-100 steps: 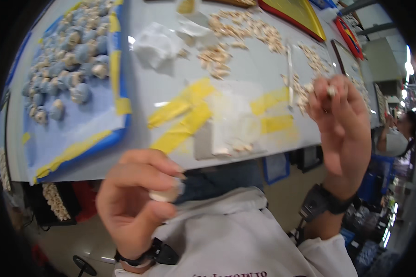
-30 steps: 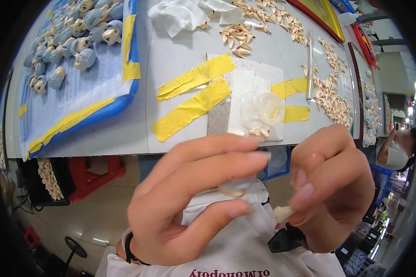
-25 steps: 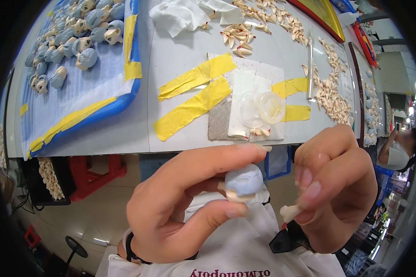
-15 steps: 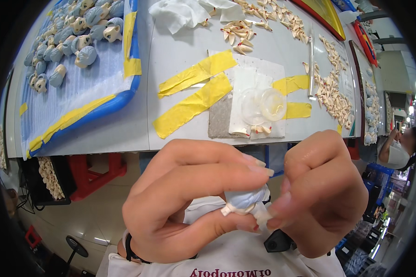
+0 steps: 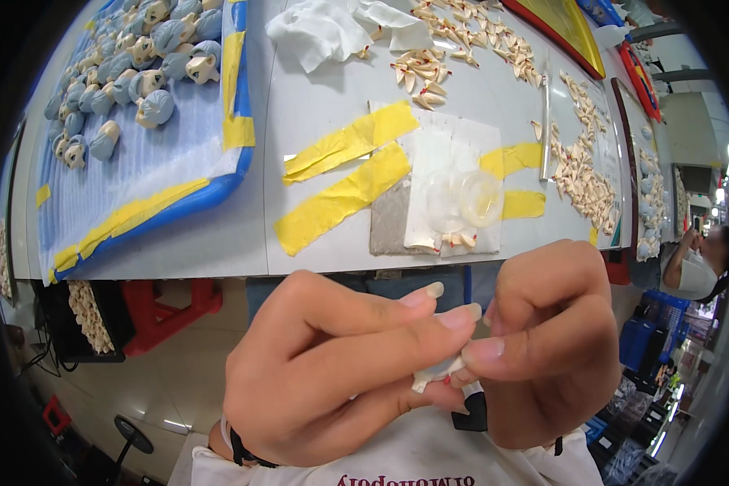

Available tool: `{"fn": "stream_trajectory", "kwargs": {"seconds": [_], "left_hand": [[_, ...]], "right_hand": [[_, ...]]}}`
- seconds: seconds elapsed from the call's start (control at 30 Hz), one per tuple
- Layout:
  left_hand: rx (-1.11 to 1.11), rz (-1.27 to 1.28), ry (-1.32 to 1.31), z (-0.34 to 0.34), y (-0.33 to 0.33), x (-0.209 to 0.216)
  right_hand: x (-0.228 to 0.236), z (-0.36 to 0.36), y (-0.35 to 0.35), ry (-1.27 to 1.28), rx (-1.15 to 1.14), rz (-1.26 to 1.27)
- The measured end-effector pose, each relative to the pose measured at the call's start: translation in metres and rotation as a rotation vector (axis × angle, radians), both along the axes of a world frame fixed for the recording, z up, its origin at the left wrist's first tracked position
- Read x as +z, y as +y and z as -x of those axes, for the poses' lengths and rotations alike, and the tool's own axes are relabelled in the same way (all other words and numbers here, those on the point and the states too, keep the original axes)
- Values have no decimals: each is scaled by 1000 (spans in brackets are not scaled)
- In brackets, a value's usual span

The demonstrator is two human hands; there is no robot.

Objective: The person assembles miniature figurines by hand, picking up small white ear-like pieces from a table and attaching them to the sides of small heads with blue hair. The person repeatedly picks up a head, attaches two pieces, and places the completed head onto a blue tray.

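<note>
- Head view, nearest: the left hand and right hand meet close under the camera, above the person's lap. The fingers of both are pinched narrow on one small pale piece, mostly hidden between the fingertips; its exact shape cannot be told.
- Bench edge, just beyond the hands: a white sheet held down by yellow tape strips carries a small clear cup and a few pale bits.
- Left, on the bench: a blue-rimmed tray holds many small figure heads with blue-grey tops, apparently completed pieces.
- Right and far: heaps of loose cream parts, with more spread beside a crumpled white cloth, suggest that much work remains.
- Far right: another person sits well apart.
</note>
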State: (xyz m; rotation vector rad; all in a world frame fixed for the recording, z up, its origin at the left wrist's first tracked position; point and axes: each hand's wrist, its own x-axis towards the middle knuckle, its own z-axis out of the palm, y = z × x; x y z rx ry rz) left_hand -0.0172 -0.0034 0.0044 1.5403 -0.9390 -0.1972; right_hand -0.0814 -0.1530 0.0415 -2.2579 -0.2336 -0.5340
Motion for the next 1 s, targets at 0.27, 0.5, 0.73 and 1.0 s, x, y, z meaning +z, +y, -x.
{"fn": "stream_trajectory", "kwargs": {"seconds": [0.27,0.5,0.73,1.0], "left_hand": [[36,2,4,-12,0,2],[110,284,413,-13,4,-9],[79,240,380,-16,3,-11],[83,256,404,-20,7,-8]], "right_hand": [[12,-2,-27,104,-102,-83],[17,-70,-121,325,-145,315],[3,-122,-124,442,-29,465],[23,-81,-112,365,-195,228]]}}
